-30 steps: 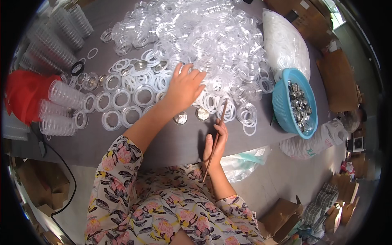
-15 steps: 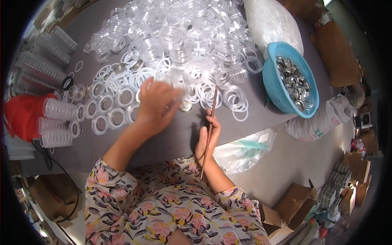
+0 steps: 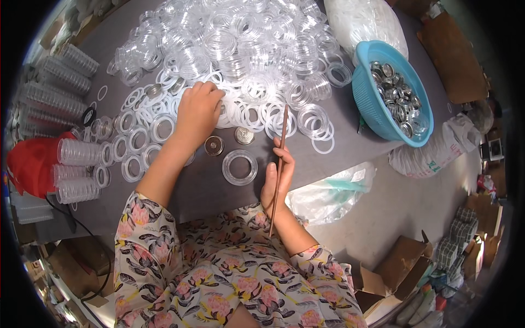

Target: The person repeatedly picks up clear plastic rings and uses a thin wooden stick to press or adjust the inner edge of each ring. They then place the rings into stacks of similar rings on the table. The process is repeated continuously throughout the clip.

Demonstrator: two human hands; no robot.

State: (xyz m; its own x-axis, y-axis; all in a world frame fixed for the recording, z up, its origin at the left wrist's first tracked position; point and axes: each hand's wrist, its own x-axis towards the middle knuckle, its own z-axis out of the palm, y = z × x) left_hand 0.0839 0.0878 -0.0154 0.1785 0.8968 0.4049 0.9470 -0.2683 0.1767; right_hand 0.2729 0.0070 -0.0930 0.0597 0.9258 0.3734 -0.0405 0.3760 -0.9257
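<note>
My left hand (image 3: 199, 112) is on the near edge of a heap of flat white rings (image 3: 235, 109), its fingers bent and pressed together. Its fingertips are hidden, so I cannot make out what they pinch. A slim brown chopstick (image 3: 281, 143) slants through my right hand (image 3: 279, 183), held between thumb and fingers at the table's front edge. Between the hands lies a single clear plastic ring (image 3: 239, 167). Just beyond it are two round metal caps, a dark-centred one (image 3: 214, 145) and a silver perforated one (image 3: 244, 135).
A big pile of clear plastic rings (image 3: 219, 44) covers the table's far side. On the right stands a blue basket (image 3: 377, 120) of metal caps beside a filled plastic bag (image 3: 366, 24). Stacked clear lids (image 3: 76, 150) and a red bag (image 3: 33, 164) are at the left.
My left hand has moved slightly up and left onto the white rings. A clear ring and a dark-centred cap now show on the table. My right hand keeps the chopstick, nearly still.
</note>
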